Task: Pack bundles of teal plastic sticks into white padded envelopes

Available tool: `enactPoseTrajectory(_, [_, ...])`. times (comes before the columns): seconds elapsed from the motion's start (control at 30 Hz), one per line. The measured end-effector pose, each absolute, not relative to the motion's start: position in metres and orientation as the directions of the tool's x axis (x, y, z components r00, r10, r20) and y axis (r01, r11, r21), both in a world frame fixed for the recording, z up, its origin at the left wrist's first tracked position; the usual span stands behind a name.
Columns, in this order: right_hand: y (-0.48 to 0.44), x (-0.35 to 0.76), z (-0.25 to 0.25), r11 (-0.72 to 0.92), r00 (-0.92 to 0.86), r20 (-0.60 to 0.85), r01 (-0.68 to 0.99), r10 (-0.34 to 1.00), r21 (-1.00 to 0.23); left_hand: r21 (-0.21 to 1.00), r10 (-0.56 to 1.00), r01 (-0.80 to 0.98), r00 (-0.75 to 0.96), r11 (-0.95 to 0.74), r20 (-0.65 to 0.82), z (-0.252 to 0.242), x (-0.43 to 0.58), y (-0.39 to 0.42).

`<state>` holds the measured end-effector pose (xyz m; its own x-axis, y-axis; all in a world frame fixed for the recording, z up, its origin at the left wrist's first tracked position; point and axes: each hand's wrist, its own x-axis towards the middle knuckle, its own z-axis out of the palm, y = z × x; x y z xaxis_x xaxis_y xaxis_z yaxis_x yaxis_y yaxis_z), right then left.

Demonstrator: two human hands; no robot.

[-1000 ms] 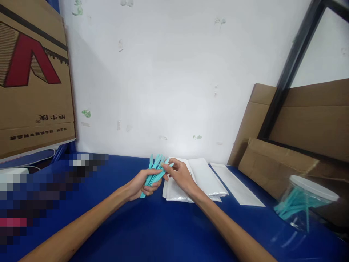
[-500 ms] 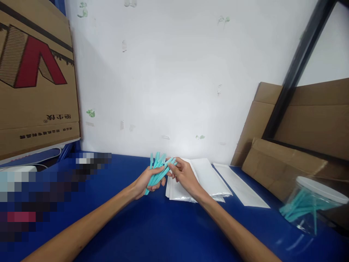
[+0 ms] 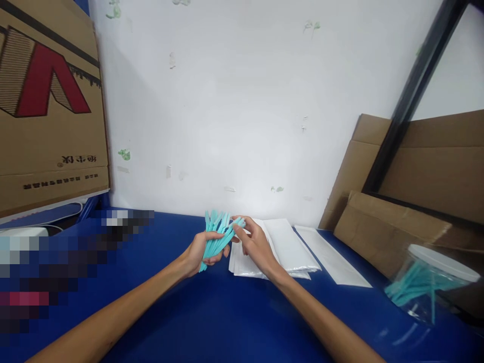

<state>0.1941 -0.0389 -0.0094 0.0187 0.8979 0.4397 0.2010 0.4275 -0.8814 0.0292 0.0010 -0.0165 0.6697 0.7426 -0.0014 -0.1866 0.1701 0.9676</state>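
Observation:
My left hand (image 3: 200, 250) is closed around a fanned bundle of several turquoise plastic sticks (image 3: 216, 236), held above the blue table (image 3: 212, 317). My right hand (image 3: 254, 243) touches the bundle's upper right side, with thumb and forefinger pinching one stick near its tip. Just right of my hands lies a stack of clear plastic bags (image 3: 282, 249), and a single bag (image 3: 333, 256) lies flat beside it.
A clear jar with a white lid (image 3: 429, 285) holding more turquoise sticks lies at the right. Folded cardboard (image 3: 393, 222) and a black frame post (image 3: 412, 91) lean at the back right. A large cardboard box (image 3: 49, 111) stands at the left, against the white wall (image 3: 234, 101).
The hands stay in the same place. My right fingers have shifted slightly along the bundle's top, and the sticks have fanned a little differently.

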Motion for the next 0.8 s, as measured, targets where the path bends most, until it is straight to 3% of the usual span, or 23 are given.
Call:
enactPoseTrajectory(0.37, [-0.048, 0.188, -0.003, 0.45, -0.097, 0.441, 0.109, 0.892, -0.887, 0.955, 0.601, -0.108, 0.795, 0.275, -0.083, -0.026, 0.032, -0.002])
enactPoseTrajectory(0.57, [-0.048, 0.188, -0.001, 0.433, -0.122, 0.422, 0.092, 0.898, -0.897, 0.953, 0.567, -0.132, 0.822, 0.273, -0.049, -0.027, 0.034, -0.003])
enactPoseTrajectory(0.8, [-0.047, 0.19, 0.001, 0.424, -0.115, 0.41, 0.159, 0.905, -0.892, 0.937, 0.561, -0.145, 0.826, 0.317, -0.062, -0.03, 0.034, 0.001])
